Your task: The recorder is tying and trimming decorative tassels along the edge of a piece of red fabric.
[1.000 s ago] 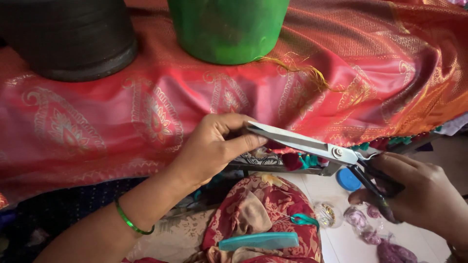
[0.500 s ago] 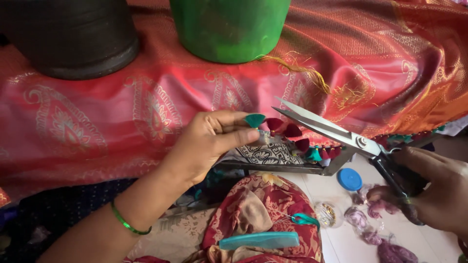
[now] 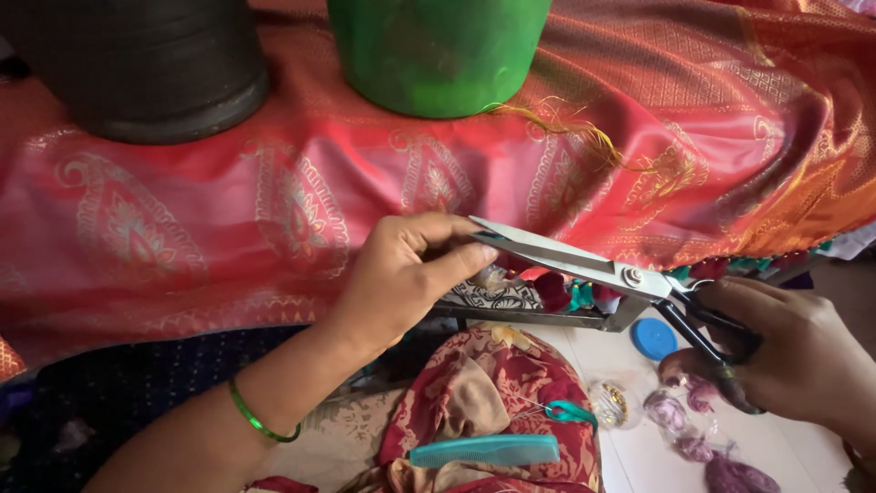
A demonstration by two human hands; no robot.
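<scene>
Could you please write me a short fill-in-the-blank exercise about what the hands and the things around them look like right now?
1. The right hand holds a pair of ____.
2. The left hand pinches the tassel edge of the red cloth, and its wrist wears a ____ bangle.
3. The comb lying below the hands is ____ in colour.
4. A green bucket stands on the ____.

Missing words: scissors; green; teal; cloth

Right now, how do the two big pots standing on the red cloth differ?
The green pot is bright and smooth-sided; the dark pot is black-grey and dull. The green pot stands near the middle, above the left hand and the scissors; the dark pot stands off to the left. Loose yellow threads trail beside the green pot, none by the dark pot. Both rest upright on the red patterned cloth, tops cut off by the frame.
</scene>
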